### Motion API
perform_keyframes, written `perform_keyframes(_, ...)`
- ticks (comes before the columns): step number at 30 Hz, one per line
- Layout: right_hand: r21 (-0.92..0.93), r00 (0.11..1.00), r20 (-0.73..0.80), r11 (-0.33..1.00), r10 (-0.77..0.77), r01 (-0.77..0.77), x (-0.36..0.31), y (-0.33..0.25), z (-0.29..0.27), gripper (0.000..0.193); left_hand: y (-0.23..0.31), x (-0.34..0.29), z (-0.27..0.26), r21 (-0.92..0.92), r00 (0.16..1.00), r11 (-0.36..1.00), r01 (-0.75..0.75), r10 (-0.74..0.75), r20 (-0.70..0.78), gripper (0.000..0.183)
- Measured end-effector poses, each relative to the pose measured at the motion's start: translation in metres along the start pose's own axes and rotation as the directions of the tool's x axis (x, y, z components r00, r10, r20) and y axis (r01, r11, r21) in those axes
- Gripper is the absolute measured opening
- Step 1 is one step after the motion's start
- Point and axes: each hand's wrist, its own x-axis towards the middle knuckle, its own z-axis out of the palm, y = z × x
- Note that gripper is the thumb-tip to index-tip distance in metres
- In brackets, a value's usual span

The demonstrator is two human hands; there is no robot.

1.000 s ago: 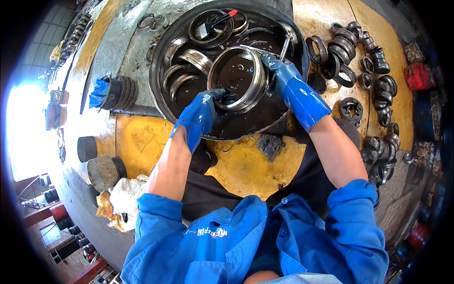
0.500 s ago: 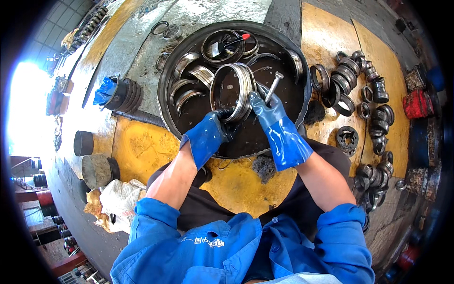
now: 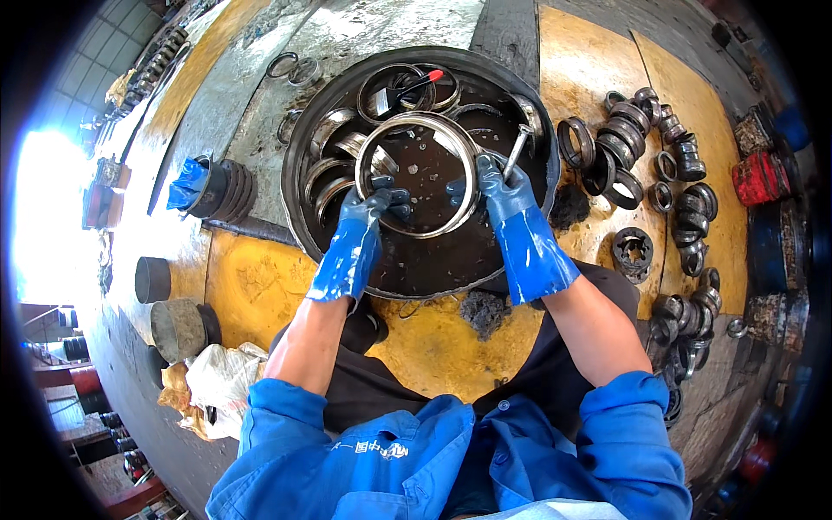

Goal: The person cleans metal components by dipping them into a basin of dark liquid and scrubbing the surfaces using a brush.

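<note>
A large shiny metal ring (image 3: 469, 160) is held face-on over a round black pan (image 3: 291, 186) of dark liquid. My left hand (image 3: 371, 212), in a blue rubber glove, is closed around its lower left side. My right hand (image 3: 510, 191), gloved alike, grips the ring's right side and also holds a metal rod with a flat round head (image 3: 517, 152), pointing up. Several other metal rings (image 3: 329, 130) lie in the pan, partly in the liquid. A flat brush with a red-tipped handle (image 3: 416, 88) rests across rings at the pan's far side.
Several metal rings (image 3: 622, 139) stand in rows on the right boards, near a notched round part (image 3: 633, 251). Left are a dark ribbed cylinder with blue plastic (image 3: 230, 192), a grey cylinder (image 3: 178, 329) and a white plastic bag (image 3: 224, 381). Dark fibrous clumps (image 3: 485, 314) lie by the pan.
The ring has turned from edge-on to face-on, its opening now toward me. My left hand has moved left along with its side; my right hand has shifted slightly right, still holding the rod.
</note>
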Motion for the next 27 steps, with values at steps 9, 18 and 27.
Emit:
perform_keyframes(9, -0.029, 0.965, 0.052, 0.966, 0.256, -0.255, 0.001, -0.016, -0.004, 0.04, 0.014, -0.011, -0.003, 0.105, 0.968, 0.965, -0.242, 0.232, 0.097, 0.032)
perform_keyframes(18, -0.344, 0.986, -0.101, 0.925, 0.135, -0.162, 0.011, 0.005, -0.024, 0.05, 0.03, -0.019, -0.011, 0.766, 0.727, 0.352, -0.538, 0.654, 0.21, 0.042)
perform_keyframes(27, -0.016, 0.964, -0.254, 0.996, 0.079, -0.086, 0.044, -0.027, -0.082, 0.052, 0.016, -0.031, -0.029, 0.904, 0.779, 0.072, -0.422, 0.539, 0.321, 0.049)
